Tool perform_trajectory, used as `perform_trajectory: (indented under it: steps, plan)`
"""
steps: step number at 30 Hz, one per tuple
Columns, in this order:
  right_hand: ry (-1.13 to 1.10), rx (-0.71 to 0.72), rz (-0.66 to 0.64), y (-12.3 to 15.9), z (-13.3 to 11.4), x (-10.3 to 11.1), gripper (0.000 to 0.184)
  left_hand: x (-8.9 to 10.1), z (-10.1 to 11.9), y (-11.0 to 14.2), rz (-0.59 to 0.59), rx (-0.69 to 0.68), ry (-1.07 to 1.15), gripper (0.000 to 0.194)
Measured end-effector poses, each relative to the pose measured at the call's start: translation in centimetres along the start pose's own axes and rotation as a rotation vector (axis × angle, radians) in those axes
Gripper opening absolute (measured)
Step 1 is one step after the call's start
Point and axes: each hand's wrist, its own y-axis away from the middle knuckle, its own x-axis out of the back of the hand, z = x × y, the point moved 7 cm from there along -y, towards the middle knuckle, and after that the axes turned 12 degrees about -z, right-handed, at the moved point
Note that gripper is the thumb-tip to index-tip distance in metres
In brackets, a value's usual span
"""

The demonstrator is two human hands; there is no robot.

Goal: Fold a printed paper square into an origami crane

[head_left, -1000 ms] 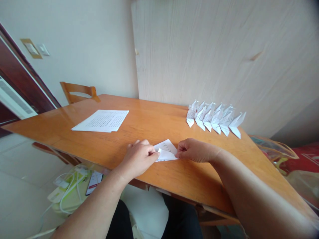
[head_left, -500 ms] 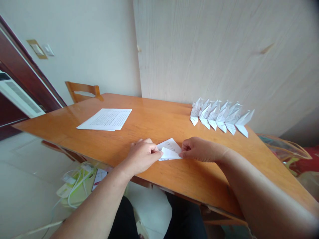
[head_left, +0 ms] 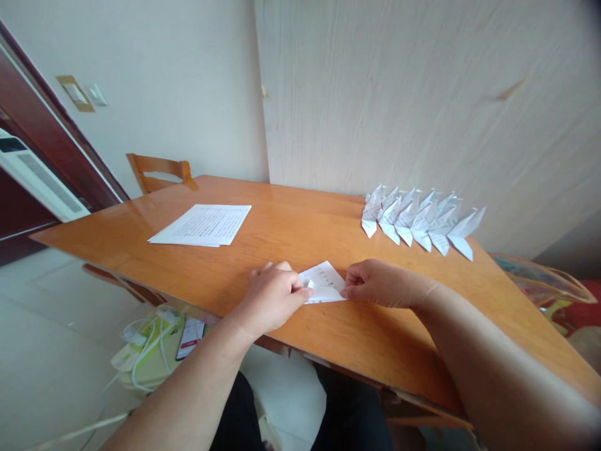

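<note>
A small folded piece of printed white paper [head_left: 325, 282] lies on the orange wooden table [head_left: 291, 238] near its front edge. My left hand [head_left: 275, 297] pinches the paper's left corner with thumb and fingers closed. My right hand [head_left: 378, 283] is curled, its fingertips pressing the paper's right edge down on the table. A row of several folded white paper cranes [head_left: 420, 220] stands at the back right of the table, against the pale wood panel.
A stack of printed sheets [head_left: 203, 224] lies at the table's left. A wooden chair [head_left: 159, 172] stands behind it. On the floor to the left lie a phone [head_left: 190, 333] and white cables [head_left: 141, 341]. A pale panel [head_left: 422, 94] backs the table.
The small flap that my left hand held up over the paper has been folded down; the paper lies flatter now. Both hands stay in the same spots on it.
</note>
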Motion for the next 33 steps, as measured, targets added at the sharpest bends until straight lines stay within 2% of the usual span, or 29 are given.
perform_trajectory:
  steps: [15, 20, 24, 30, 33]
  plan:
    - [-0.010, 0.041, 0.021, -0.1, 0.0, 0.0, 0.017, -0.2, 0.3, -0.1, 0.054, -0.064, -0.078, 0.026]
    - [-0.015, 0.028, 0.012, 0.0, 0.0, 0.0, 0.017, 0.0, 0.5, 0.1, 0.048, -0.083, -0.038, 0.011]
    - [-0.015, 0.030, 0.006, 0.0, -0.1, 0.1, 0.017, 0.1, 1.4, 0.3, 0.035, -0.188, -0.091, 0.015]
    - [0.001, 0.020, 0.000, 0.3, -0.5, 0.3, 0.014, -0.1, 3.2, 0.7, -0.050, -0.473, -0.141, 0.039]
    - [0.005, 0.010, 0.000, 0.4, -0.6, 0.3, 0.013, -0.4, 3.7, 1.0, -0.060, -0.569, -0.163, 0.045]
